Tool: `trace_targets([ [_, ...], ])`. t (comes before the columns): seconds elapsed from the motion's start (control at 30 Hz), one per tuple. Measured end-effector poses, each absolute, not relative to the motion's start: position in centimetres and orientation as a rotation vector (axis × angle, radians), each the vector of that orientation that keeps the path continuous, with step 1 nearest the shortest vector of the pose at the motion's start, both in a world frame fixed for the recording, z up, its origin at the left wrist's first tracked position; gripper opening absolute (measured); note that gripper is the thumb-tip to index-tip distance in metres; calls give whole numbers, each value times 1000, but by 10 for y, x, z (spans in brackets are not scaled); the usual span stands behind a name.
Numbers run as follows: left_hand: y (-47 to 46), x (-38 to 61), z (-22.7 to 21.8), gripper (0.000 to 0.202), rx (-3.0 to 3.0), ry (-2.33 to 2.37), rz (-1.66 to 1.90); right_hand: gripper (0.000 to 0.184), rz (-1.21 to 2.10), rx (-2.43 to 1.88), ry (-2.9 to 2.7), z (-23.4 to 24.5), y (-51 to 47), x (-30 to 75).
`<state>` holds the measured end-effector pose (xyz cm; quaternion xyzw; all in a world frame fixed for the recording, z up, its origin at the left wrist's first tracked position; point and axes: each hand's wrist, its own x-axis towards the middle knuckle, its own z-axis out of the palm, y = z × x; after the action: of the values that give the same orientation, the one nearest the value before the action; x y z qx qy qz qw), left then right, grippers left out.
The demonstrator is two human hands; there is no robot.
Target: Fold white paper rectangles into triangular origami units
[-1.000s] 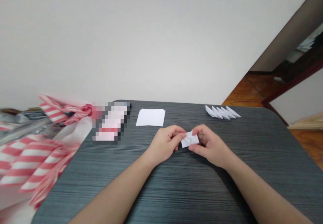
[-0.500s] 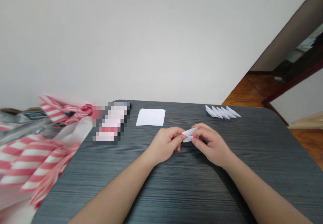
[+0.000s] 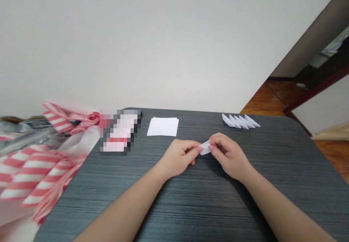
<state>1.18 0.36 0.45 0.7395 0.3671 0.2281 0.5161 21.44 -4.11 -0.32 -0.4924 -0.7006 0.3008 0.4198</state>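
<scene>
A small folded piece of white paper (image 3: 205,148) is pinched between my left hand (image 3: 180,157) and my right hand (image 3: 228,156), just above the middle of the table. Its folded shape is narrow, and my fingertips hide part of it. A stack of white paper rectangles (image 3: 163,126) lies on the dark grey wood-grain table (image 3: 207,202) beyond my left hand. Several pointed folded paper pieces (image 3: 240,121) stand in a neat overlapping row at the far right, out of reach of my fingers.
A pixelated, unreadable object (image 3: 120,133) lies at the table's far left corner. Red-and-white striped material (image 3: 27,174) is heaped past the left edge. A wooden floor (image 3: 272,96) and a doorway lie beyond the right edge.
The white paper has gone from a flat small rectangle to a narrow folded shape. My hands have drawn closer together around it, and the stack and row have not moved.
</scene>
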Motion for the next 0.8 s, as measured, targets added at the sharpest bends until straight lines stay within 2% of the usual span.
trace_targets([
  [0.17, 4, 12, 3, 33, 1794, 872, 556, 4, 776, -1262, -1710, -10, -43, 215],
  [0.43, 3, 12, 3, 31, 1769, 863, 571, 15, 943, -1227, -1532, -23, -44, 213],
  [0.8, 3, 14, 1, 28, 1746, 882, 556, 22, 982, -1205, -1519, -21, -44, 212],
])
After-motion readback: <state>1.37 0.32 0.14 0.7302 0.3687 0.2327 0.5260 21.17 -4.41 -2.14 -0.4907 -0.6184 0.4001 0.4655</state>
